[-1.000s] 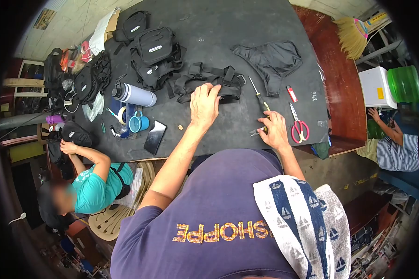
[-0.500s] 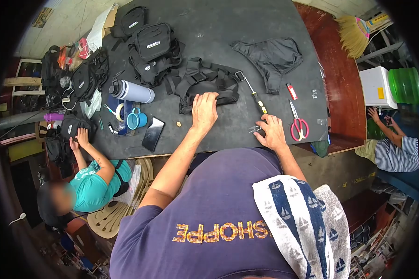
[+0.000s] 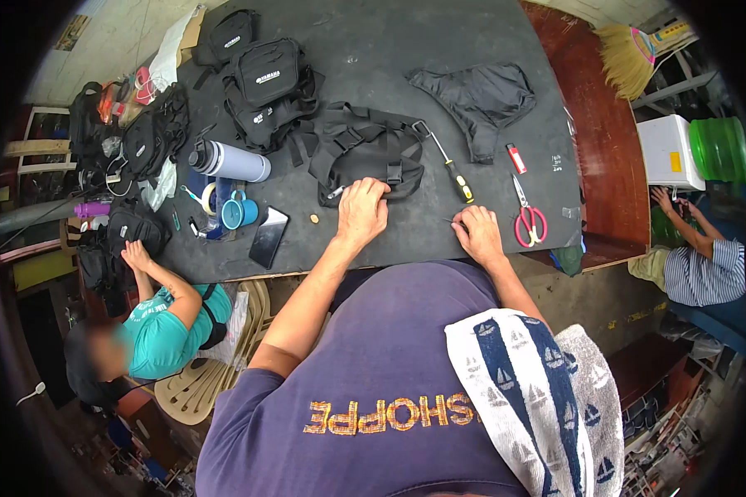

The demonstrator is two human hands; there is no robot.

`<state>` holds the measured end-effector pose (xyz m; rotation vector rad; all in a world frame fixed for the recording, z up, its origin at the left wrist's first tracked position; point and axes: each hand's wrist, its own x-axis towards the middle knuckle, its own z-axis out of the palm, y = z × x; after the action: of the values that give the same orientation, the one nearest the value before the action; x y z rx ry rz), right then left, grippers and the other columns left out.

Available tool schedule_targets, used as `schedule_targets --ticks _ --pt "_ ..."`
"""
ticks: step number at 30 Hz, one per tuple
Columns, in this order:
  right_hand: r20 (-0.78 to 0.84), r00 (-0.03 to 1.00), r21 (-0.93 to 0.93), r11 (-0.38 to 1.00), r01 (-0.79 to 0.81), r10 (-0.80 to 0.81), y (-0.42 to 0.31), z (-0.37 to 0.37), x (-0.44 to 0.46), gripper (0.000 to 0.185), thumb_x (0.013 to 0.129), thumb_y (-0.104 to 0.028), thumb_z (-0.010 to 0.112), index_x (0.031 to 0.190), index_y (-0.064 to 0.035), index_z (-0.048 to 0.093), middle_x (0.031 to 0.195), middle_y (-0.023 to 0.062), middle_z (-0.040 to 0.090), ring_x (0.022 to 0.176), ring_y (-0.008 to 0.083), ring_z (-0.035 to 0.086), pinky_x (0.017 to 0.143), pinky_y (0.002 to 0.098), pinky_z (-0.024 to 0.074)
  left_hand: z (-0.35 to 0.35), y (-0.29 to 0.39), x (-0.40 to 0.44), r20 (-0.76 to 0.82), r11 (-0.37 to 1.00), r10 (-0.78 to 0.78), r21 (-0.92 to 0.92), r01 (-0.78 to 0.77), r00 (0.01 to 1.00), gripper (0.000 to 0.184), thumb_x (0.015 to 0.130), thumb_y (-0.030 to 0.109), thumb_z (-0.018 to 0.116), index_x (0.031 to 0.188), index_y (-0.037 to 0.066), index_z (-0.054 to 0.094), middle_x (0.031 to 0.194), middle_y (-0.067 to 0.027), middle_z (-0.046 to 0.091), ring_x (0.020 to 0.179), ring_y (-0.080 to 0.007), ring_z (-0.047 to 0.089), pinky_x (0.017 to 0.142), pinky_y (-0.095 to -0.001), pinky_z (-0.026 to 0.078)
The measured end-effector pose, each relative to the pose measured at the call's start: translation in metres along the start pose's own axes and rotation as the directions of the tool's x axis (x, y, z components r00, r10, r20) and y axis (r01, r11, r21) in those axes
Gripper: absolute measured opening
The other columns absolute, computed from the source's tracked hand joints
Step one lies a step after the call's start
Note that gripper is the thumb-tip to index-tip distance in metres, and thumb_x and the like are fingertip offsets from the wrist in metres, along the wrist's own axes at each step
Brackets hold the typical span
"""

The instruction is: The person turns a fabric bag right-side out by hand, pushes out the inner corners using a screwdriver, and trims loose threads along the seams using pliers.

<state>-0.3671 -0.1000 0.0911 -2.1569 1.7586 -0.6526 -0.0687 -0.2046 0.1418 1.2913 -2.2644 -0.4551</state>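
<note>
One black strapped bag (image 3: 363, 147) lies on the table (image 3: 423, 236), its near edge under the left hand (image 3: 362, 213), whose fingers bend over it, set close together; whether they pinch the fabric, I cannot tell. The right hand (image 3: 479, 234) curls its fingers just beside a screwdriver (image 3: 457, 180), apart from the bag; its grip is hidden.

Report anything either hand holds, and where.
Left hand seems to hold the black strapped bag by its near edge; whether the right hand holds anything is unclear.
</note>
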Motion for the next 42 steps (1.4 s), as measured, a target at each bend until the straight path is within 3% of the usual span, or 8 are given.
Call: schedule_targets --ticks 4,8,11,16,24,36,42 --pt "-0.052 0.998 -0.009 0.999 -0.043 0.042 0.004 -0.001 -0.004 0.017 0.089 -0.021 0.08 0.1 -0.0127 0.069 0.101 0.0053 0.063 0.101 0.028 0.062 0.088 0.0446 0.0458 0.026 -0.003 -0.031 0.129 0.998 0.044 0.028 -0.048 0.991 0.03 0.084 0.009 0.076 0.113 0.01 0.068 0.12 -0.0094 0.064 0.116 -0.0321 0.062 0.104 -0.0494 0.046" --pt "-0.126 0.986 0.023 0.994 -0.11 0.112 0.012 0.003 -0.01 0.019 0.088 -0.023 0.082 0.098 -0.0124 0.069 0.098 0.0057 0.063 0.095 0.0287 0.062 0.084 0.0437 0.0466 0.05 0.008 -0.062 0.064 0.998 0.046 0.034 -0.049 0.997 0.042 0.087 0.015 0.078 0.127 0.009 0.066 0.133 -0.0132 0.06 0.134 -0.0353 0.055 0.117 -0.0532 0.04" --pt "-0.139 0.987 0.014 0.997 -0.074 0.075 0.018 0.002 -0.002 0.025 0.086 -0.028 0.085 0.093 -0.0119 0.067 0.089 0.0045 0.062 0.086 0.0282 0.062 0.078 0.0422 0.0462 0.062 0.005 -0.075 0.057 0.997 0.04 0.068 -0.044 0.998 0.054 0.09 0.022 0.078 0.139 0.009 0.061 0.144 -0.0163 0.054 0.147 -0.038 0.044 0.125 -0.0553 0.033" --pt "-0.082 0.994 -0.041 0.996 -0.081 0.078 0.02 0.005 0.008 0.03 0.082 -0.031 0.088 0.087 -0.0115 0.065 0.08 0.0026 0.059 0.077 0.0268 0.061 0.073 0.0416 0.0443 0.069 -0.002 -0.076 0.075 0.998 -0.006 0.057 0.001 0.997 0.056 0.091 0.025 0.077 0.141 0.009 0.061 0.147 -0.0159 0.053 0.148 -0.038 0.043 0.126 -0.0556 0.032" --pt "-0.131 0.988 -0.036 0.995 -0.089 0.083 0.024 0.014 0.005 0.034 0.08 -0.031 0.09 0.084 -0.0112 0.063 0.075 0.001 0.055 0.07 0.0245 0.056 0.067 0.0402 0.0406 0.073 -0.004 -0.081 0.037 0.999 -0.039 -0.002 0.039 0.999 0.054 0.089 0.023 0.079 0.139 0.01 0.063 0.146 -0.0142 0.055 0.146 -0.0384 0.048 0.123 -0.0574 0.036" --pt "-0.149 0.984 -0.009 0.995 -0.102 0.1 0.027 0.021 0.004 0.033 0.077 -0.025 0.093 0.085 -0.0111 0.064 0.075 0.0002 0.055 0.068 0.0229 0.053 0.065 0.0391 0.0394 0.078 -0.008 -0.083 0.011 0.997 -0.066 -0.029 0.066 0.998 0.054 0.086 0.021 0.082 0.137 0.013 0.066 0.144 -0.0102 0.059 0.144 -0.0364 0.052 0.119 -0.0577 0.04" --pt "-0.149 0.986 0.004 0.997 -0.079 0.079 0.03 0.024 0.003 0.033 0.076 -0.016 0.094 0.088 -0.0076 0.064 0.072 0.0025 0.049 0.064 0.0228 0.047 0.063 0.0384 0.0378 0.081 -0.01 -0.082 0.014 0.995 -0.091 -0.031 0.092 0.996 0.047 0.086 0.017 0.083 0.132 0.014 0.07 0.142 -0.0087 0.061 0.142 -0.0353 0.054 0.117 -0.0573 0.041"
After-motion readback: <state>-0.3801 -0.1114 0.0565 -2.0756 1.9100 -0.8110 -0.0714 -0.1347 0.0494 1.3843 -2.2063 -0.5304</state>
